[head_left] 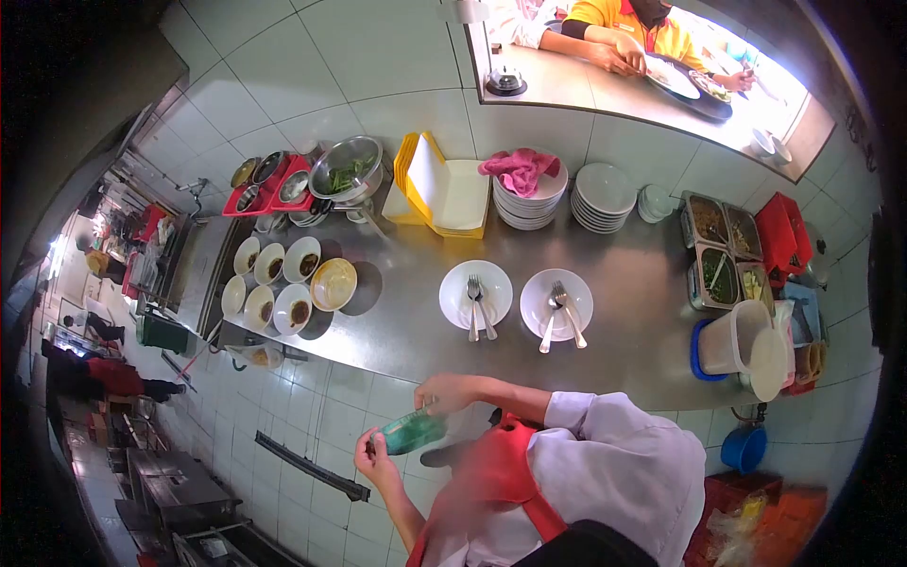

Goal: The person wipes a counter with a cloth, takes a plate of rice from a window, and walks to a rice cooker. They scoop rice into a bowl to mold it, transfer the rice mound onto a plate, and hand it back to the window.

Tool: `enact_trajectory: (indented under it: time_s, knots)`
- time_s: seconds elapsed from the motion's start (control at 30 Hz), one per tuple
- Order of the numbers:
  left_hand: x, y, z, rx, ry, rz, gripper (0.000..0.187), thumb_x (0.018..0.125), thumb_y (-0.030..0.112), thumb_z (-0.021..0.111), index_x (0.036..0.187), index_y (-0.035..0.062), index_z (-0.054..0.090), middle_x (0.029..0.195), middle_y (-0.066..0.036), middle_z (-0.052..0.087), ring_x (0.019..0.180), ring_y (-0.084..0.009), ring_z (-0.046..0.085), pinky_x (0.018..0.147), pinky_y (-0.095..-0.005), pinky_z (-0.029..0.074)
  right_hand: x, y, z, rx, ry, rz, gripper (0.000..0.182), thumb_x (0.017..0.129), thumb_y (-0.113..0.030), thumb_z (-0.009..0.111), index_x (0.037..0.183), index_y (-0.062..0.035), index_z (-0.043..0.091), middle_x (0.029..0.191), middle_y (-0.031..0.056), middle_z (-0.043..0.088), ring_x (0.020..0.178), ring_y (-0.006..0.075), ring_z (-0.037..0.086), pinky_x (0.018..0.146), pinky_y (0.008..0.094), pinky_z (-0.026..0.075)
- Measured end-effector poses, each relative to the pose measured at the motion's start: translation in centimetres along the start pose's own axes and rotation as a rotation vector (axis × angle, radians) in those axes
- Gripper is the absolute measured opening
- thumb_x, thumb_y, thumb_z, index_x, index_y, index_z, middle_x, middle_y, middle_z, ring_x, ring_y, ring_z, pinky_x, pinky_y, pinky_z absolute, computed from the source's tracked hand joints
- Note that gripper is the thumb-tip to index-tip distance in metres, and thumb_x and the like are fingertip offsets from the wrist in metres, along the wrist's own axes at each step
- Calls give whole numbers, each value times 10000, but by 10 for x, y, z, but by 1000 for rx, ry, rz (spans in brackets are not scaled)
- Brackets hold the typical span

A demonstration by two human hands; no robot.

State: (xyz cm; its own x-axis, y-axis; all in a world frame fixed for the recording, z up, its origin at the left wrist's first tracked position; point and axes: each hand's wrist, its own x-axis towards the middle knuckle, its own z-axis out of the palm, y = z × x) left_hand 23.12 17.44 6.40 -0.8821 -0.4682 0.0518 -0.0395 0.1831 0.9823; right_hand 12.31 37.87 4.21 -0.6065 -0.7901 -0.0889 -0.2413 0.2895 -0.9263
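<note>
My left hand (375, 457) is closed around the lower left end of a green see-through object (414, 432) shaped like a small bottle. At its upper edge are the bent fingers of my right hand (448, 393), slightly blurred, which grip it too. Both hands are in front of my red apron (491, 463), off the near edge of the steel counter (406, 350). On the counter beyond them are two white plates, the left plate (453, 307) and the right plate (540, 321), each bearing a fork and a spoon.
Several small bowls with dark sauce (299, 316) stand at left beside a yellowish bowl (333, 283). Behind are a steel bowl of greens (333, 156), yellow-edged trays (461, 194) and stacked plates (605, 210). Food pans (715, 274) stand right. Other people work beyond the hatch (567, 80).
</note>
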Motion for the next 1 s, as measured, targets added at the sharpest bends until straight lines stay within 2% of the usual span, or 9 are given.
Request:
enact_trajectory:
  time_s: [0.17, 0.4, 0.63, 0.7, 0.8, 0.83, 0.9, 0.93, 1.0]
  knots:
    - [5, -4, 1, -40, 22, 13, 115, 817, 75, 610, 903, -1, 608, 790, -1, 533, 719, -84, 458, 649, -214, 374, -1, -1, -3, 26, -8, 34, 232, 753, -150, 617, 970, -69, 613, 909, 122, 639, 855, 264, 603, 732, 368, 469]
    - [41, 7, 2, -17, 104, 127, 120, 833, 97, 596, 894, -6, 600, 802, -22, 555, 727, -103, 475, 656, -240, 395, -6, -1, -8, 122, 26, 47, 251, 782, -175, 612, 983, -27, 586, 838, 111, 655, 744, 211, 637, 675, 333, 481]
    - [88, 75, 38, 26, 238, 317, 154, 850, 119, 587, 924, -15, 596, 892, -57, 586, 782, -125, 519, 700, -253, 422, -35, -15, -28, 165, 191, 63, 232, 793, -186, 602, 962, -27, 595, 830, 109, 660, 735, 189, 636, 677, 322, 485]
    - [93, 80, 61, -7, 0, 384, 160, 851, 121, 587, 950, -4, 604, 936, -61, 591, 810, -128, 536, 730, -244, 429, -47, -9, -38, 114, 261, 32, 233, 794, -185, 604, 965, -27, 600, 830, 106, 659, 748, 188, 634, 681, 326, 486]
    - [103, 54, 96, 143, -323, 404, 190, 849, 129, 587, 997, 10, 607, 962, -74, 595, 850, -153, 556, 763, -259, 437, -75, -3, -59, 84, 429, 27, 236, 795, -177, 606, 977, -27, 606, 829, 89, 657, 767, 174, 627, 687, 326, 488]
    - [107, 38, 109, 175, -434, 372, 205, 850, 136, 586, 1012, 13, 608, 978, -78, 596, 872, -161, 561, 773, -266, 439, -89, -3, -69, 105, 526, 49, 238, 797, -171, 607, 986, -27, 607, 827, 75, 656, 772, 162, 622, 689, 323, 489]
    - [116, -13, 129, 206, -631, 268, 284, 880, 215, 533, 1074, 17, 596, 1114, -148, 566, 1043, -263, 526, 892, -338, 403, -122, -10, -98, 233, 616, 154, 224, 810, -137, 597, 991, -4, 600, 811, 61, 647, 744, 143, 612, 683, 307, 491]
    - [123, -61, 135, 210, -642, 267, 284, 880, 215, 533, 1074, 17, 596, 1114, -148, 566, 1043, -263, 526, 892, -338, 403, -138, 1, -111, 288, 711, 138, 198, 819, -125, 594, 967, 7, 599, 801, 65, 641, 728, 141, 608, 672, 293, 487]
    - [131, -149, 131, 795, -807, 443, 394, 897, 285, 470, 1197, 38, 532, 1321, -192, 416, 1255, -349, 336, 1040, -410, 249, -176, 15, -139, 402, 901, 129, 183, 836, -133, 597, 942, 15, 598, 779, 66, 630, 703, 135, 603, 645, 275, 484]
